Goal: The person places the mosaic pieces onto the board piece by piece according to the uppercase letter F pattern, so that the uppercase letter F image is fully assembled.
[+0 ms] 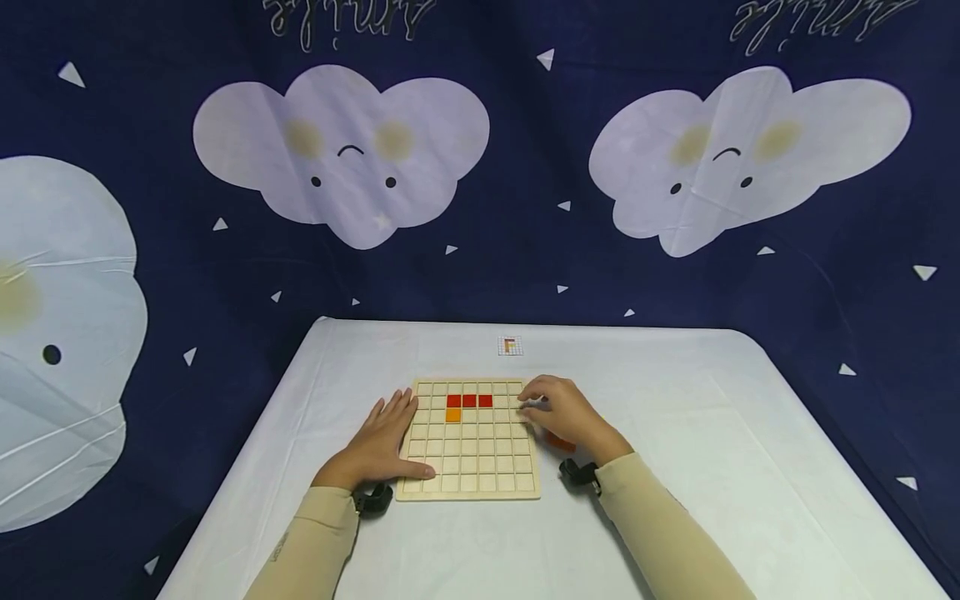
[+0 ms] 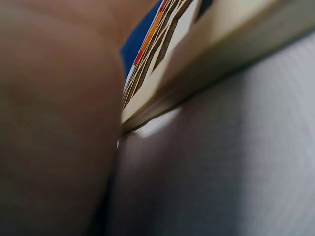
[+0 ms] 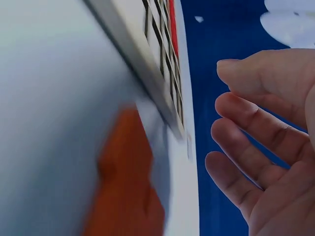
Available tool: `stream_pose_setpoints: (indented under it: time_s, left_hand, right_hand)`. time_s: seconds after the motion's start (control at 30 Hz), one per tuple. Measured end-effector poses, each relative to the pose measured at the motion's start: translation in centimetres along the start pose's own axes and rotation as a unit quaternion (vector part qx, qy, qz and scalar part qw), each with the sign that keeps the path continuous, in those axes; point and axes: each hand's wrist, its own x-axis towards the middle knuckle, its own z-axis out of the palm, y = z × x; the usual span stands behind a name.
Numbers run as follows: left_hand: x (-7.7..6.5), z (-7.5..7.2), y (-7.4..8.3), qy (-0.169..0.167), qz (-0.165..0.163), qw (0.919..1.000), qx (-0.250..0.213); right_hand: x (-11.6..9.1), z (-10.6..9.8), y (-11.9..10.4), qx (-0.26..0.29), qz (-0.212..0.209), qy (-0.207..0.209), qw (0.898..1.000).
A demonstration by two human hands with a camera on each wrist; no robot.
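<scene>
A light wooden grid board (image 1: 468, 493) lies on the white table. In its upper rows sit three red tiles (image 1: 469, 401) side by side, with an orange tile (image 1: 453, 415) below the leftmost. My left hand (image 1: 380, 442) rests along the board's left edge, fingers straight and thumb reaching over the lower squares. Above the board's right edge hovers my right hand (image 1: 564, 410), thumb and fingers parted; the right wrist view shows nothing between the fingertips (image 3: 229, 104). Beneath that hand, beside the board, are orange-red pieces (image 3: 129, 182), partly hidden in the head view.
A small card (image 1: 510, 346) with a coloured grid pattern lies behind the board. The white tabletop (image 1: 675, 400) ends at a dark blue cloth backdrop (image 1: 525, 275) with clouds and triangles. Each wrist wears a black camera (image 1: 372, 500).
</scene>
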Motion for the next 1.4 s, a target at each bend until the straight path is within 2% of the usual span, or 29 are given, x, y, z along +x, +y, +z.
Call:
stream_pose_setpoints:
  time_s: [0.23,0.4,0.6,0.73,0.97,1.4]
  left_hand:
    - [-0.1,-0.2,0.3,-0.002,-0.003,1.0,-0.004]
    - [-0.1,-0.2,0.3,-0.004,-0.006,1.0,-0.002]
    - [-0.2,-0.1,0.1,-0.003,-0.004,1.0,-0.002]
    - [-0.2,-0.1,0.2,-0.002,0.001,1.0,-0.005]
    - [-0.2,-0.2,0.3,-0.001,0.002,1.0,-0.003]
    - [-0.2,-0.3,0.3,-0.002,0.003,1.0,0.001]
  right_hand:
    - [-1.7,-2.4,1.8,0.014,0.057,0.011,0.998]
    - [-2.7,-3.3,2.5,0.015,0.071,-0.003,0.997]
    - [-3.6,-3.4,3.1,0.026,0.085,-0.03,0.996]
    - [-4.2,-3.3,3.4,0.034,0.087,-0.054,0.994]
    - [-4.6,-3.2,3.6,0.045,0.064,-0.079,0.994]
    - [-5.2,-3.5,4.9,0.081,0.044,-0.097,0.991]
